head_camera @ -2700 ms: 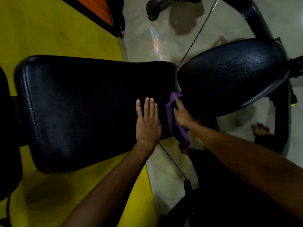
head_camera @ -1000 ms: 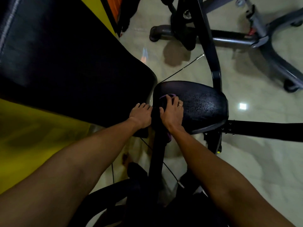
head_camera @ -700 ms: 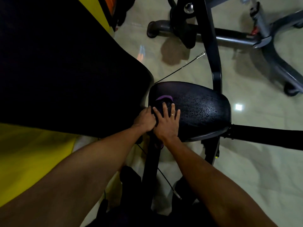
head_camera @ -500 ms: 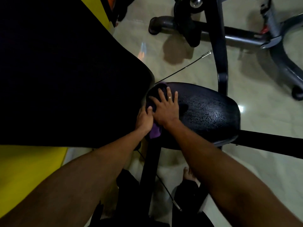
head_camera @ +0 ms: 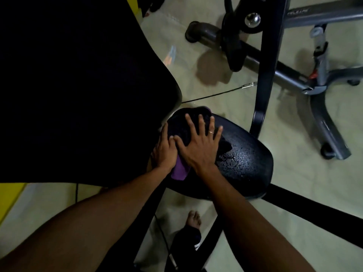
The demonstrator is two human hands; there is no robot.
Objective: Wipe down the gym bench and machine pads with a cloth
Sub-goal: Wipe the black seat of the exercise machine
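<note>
A purple cloth (head_camera: 179, 170) lies spread over the near left end of the black seat pad (head_camera: 247, 165), which is speckled with droplets. My right hand (head_camera: 198, 142) presses flat on the cloth with fingers spread straight. Beside it, my left hand (head_camera: 165, 150) rests on the pad's left edge and touches the cloth; its fingers look loosely bent and their tips are partly hidden. The large black back pad (head_camera: 78, 91) fills the left of the view, very dark.
A black frame post (head_camera: 265, 75) rises just behind the seat pad. Grey machine legs (head_camera: 322, 107) spread over the tiled floor at the right. A thin cable (head_camera: 216, 94) runs behind the pad. My bare foot (head_camera: 193, 218) stands below the seat. Yellow wall (head_camera: 7, 199) at lower left.
The view has tilted from the back pad to the seat pad. My right hand has slid the cloth onto the seat and spread its fingers; my left hand followed to the seat's edge.
</note>
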